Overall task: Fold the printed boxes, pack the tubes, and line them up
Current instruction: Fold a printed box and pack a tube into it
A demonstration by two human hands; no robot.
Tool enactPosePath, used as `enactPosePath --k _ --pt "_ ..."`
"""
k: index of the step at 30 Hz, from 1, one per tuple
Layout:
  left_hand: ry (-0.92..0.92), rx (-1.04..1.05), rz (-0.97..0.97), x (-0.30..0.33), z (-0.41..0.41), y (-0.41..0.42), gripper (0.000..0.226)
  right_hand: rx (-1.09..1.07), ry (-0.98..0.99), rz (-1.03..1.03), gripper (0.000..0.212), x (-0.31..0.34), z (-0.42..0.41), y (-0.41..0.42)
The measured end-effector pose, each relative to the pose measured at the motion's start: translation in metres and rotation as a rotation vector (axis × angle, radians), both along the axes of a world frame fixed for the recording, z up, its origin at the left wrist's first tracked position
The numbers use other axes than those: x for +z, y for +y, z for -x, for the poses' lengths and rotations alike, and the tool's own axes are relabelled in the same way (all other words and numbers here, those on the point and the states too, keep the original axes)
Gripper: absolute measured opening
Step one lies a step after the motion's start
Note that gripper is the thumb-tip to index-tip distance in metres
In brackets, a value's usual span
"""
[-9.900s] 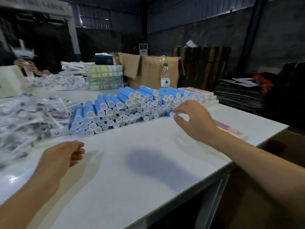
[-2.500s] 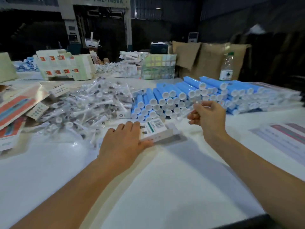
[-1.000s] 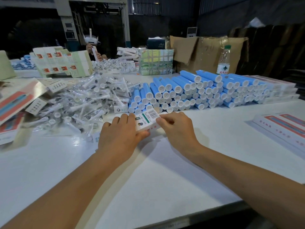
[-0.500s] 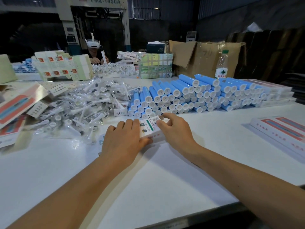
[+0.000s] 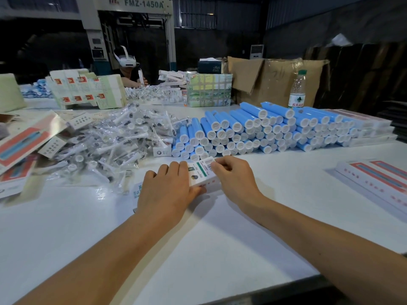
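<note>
Left hand: the left hand lies on top of the small white printed cardboard box. Its fingers are bent over the far edge and its thumb pushes on the near side, so it holds the box.
Right hand: the right hand pinches the right end of the box with bent fingers, up by the barcode.
Where the box is: it sits on the white table, just in front of the tube pile, between the two hands.
Which way it points: its long side runs left to right, and the right end is a bit farther away. Its green stripe and barcode face up.
Tubes: a big pile of blue plastic tubes with white round caps lies right behind the box. The caps point toward the person.
Clear bags: a heap of small clear plastic bags with white brush heads inside sits to the left of the tubes.
Flat boxes: white flat boxes with red and blue stripes lie on the right, well apart from the hands. More striped card lies on the far left.
Farther back: a clear water bottle with a green cap stands behind the tubes, near a brown cardboard carton.
Room: it is dark, with a big grey machine at the back. Another person wearing a white headset sits at the far side of the table.
</note>
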State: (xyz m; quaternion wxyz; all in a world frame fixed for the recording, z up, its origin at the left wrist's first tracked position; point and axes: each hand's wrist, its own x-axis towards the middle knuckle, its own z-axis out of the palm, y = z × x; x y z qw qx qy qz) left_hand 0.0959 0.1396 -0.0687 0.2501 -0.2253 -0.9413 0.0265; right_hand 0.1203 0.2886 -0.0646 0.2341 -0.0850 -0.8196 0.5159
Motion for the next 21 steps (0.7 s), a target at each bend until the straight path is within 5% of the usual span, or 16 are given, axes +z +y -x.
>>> enactPosePath --k 9,13,16,21 --pt "-0.030 0.009 -0.019 0.004 0.001 -0.001 0.068 -0.099 0.084 -0.187 0.025 0.003 -0.002 0.009" --pt "-0.060 0.012 -0.056 0.006 0.000 -0.004 0.071 -0.078 0.008 0.333 0.057 0.012 0.001 0.016" --pt "-0.053 0.002 -0.026 0.005 -0.002 -0.003 0.076 0.142 -0.193 0.918 0.042 0.012 0.004 0.019" --pt "-0.042 -0.021 0.006 0.002 -0.001 -0.001 0.075 0.302 -0.170 0.882 0.018 0.007 0.004 0.016"
